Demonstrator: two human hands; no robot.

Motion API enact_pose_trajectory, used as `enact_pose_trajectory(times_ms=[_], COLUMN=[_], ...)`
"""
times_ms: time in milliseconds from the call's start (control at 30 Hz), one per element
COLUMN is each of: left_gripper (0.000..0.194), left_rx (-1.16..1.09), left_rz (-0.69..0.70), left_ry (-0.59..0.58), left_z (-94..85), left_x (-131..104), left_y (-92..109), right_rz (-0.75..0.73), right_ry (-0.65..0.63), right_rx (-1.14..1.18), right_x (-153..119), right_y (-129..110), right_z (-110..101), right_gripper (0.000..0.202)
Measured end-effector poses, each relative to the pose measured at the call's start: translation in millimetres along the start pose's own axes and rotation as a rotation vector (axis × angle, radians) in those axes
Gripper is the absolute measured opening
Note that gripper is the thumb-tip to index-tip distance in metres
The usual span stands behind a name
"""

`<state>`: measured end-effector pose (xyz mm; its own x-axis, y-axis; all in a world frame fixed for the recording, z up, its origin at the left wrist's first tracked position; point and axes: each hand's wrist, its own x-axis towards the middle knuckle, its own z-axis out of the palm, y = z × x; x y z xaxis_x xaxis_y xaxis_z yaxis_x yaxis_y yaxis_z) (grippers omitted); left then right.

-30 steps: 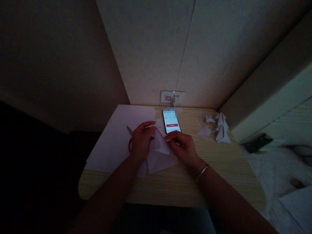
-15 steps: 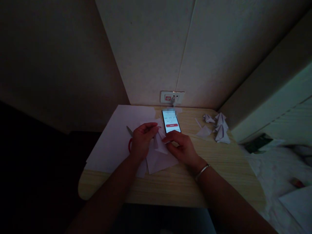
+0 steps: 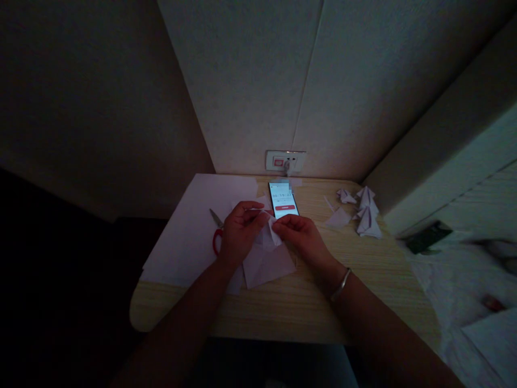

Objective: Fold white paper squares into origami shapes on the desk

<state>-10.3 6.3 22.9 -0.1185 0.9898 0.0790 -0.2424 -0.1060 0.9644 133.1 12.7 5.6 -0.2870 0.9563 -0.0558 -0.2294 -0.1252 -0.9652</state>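
Observation:
Between my hands is a small folded piece of white paper [image 3: 275, 236], held above the table. My left hand [image 3: 241, 229] pinches its upper left part between thumb and fingers. On its right side, my right hand [image 3: 301, 235] grips the edge, thumb and forefinger pressed together. Beneath the folded piece lies a creased sheet of paper [image 3: 266, 267]. Scissors with red handles [image 3: 217, 241] rest just left of my left hand, partly hidden by it. A lit phone [image 3: 284, 198] showing a timer lies beyond my fingers.
Large white sheets [image 3: 181, 231] cover the table's left side. Several folded paper figures [image 3: 367, 213] stand at the right rear, beside a loose paper scrap [image 3: 338, 217]. A wall socket [image 3: 285, 161] with a plug sits behind the wooden table [image 3: 363, 285].
My right hand has shifted slightly and now pinches the folded paper's right edge. The paper has turned and lifted a little. More of the scissors shows beside my left hand.

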Motion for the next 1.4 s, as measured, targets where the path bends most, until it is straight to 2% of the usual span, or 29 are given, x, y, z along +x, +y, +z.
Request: enact_pose_trajectory(times_ms=[200,433,700,1067,1400], left_gripper=[0.033,0.022,0.028,0.023,0.02], left_rx=[-0.071,-0.028,-0.002,0.092,0.107], left_rz=[-0.114,-0.073,-0.11,-0.106,-0.108], left_ry=[-0.017,-0.092,-0.147,-0.149,-0.171], left_z=[-0.9,-4.9,-3.6,-1.6,-2.6], left_x=[2.4,3.1,1.1,-0.1,1.0], left_y=[-4.1,-9.4,-6.9,-3.0,-7.9], right_rz=[0.015,0.003,-0.003,-0.002,-0.009], right_ry=[0.006,0.009,-0.003,-0.027,0.013], right_rx=[0.025,0.053,0.073,0.065,0.024], right_x=[0.1,3.5,1.2,3.1,2.2], right_y=[-1.4,-3.8,-2.7,-0.8,-0.5], right_z=[-1.1,-5.4,-6.2,-7.7,-6.2], right_gripper=[0.021,0.022,0.02,0.02,0.022])
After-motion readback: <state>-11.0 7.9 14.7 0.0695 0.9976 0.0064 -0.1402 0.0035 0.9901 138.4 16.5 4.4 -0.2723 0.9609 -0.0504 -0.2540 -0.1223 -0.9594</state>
